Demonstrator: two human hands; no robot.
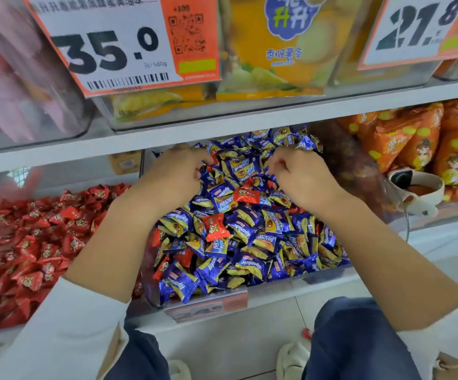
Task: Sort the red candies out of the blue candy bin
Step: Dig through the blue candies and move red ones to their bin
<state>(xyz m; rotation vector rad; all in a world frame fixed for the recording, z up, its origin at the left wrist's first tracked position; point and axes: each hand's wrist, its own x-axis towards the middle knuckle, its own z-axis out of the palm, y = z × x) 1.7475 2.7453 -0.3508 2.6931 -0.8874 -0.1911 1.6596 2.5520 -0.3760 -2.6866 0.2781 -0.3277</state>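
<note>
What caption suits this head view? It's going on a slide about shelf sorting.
Both hands, left hand and right hand, dig through the blue candy bin, red candies still scattered among the blue.

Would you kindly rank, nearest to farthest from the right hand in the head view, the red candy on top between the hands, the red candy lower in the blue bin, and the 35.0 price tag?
From the right hand:
1. Red candy between the hands, just left of it.
2. Lower red candy, mid-bin, toward the person.
3. 35.0 price tag, upper shelf, far left.
</note>
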